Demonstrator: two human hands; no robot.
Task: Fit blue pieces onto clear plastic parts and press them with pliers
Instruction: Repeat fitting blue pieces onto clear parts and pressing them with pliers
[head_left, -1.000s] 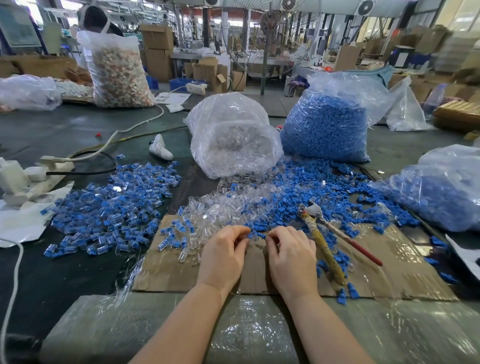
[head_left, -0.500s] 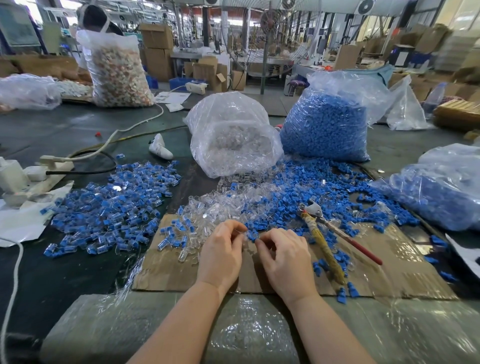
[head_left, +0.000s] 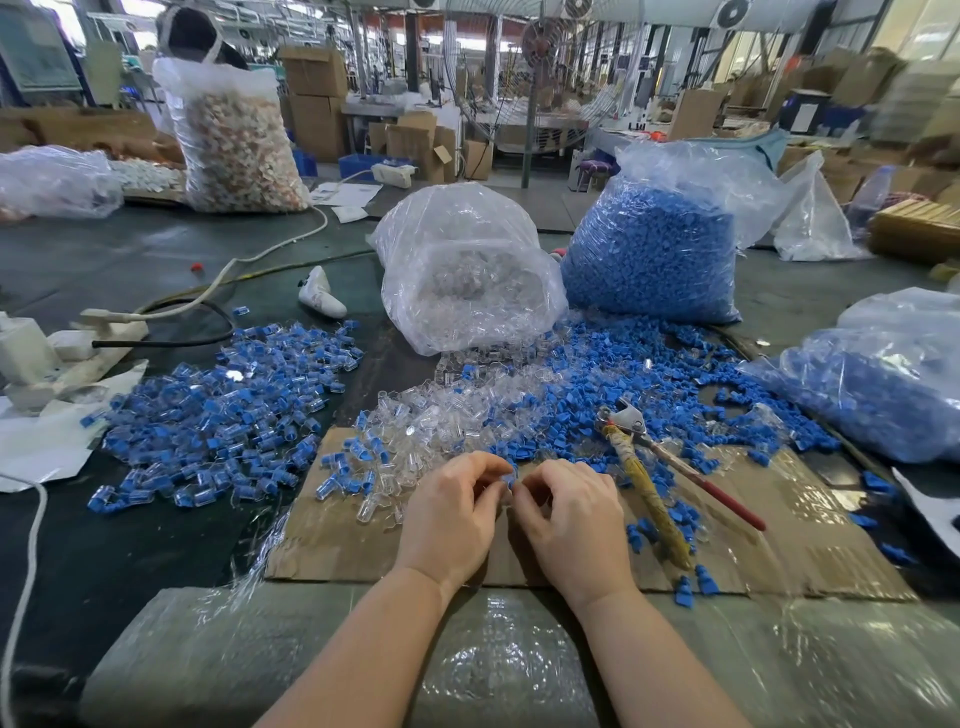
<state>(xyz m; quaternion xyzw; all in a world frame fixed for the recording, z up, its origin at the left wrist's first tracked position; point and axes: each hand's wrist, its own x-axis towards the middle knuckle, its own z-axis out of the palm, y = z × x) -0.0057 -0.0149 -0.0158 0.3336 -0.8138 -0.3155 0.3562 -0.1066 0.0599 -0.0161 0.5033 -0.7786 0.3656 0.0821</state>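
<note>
Blue piece (head_left: 511, 477) pinched between curled fingertips — left hand (head_left: 451, 514), right hand (head_left: 569, 519) knuckles up, over cardboard (head_left: 810, 525)

Small blue piece (head_left: 511, 475) between fingertips of left hand (head_left: 451, 514) and right hand (head_left: 571, 525): mostly covered, shape unreadable. Any clear part there too small to confirm. Pliers (head_left: 644, 467): jaw tip buried among blue pieces. Bag at right (head_left: 893, 374) cut by frame edge. Background blurred.
</note>
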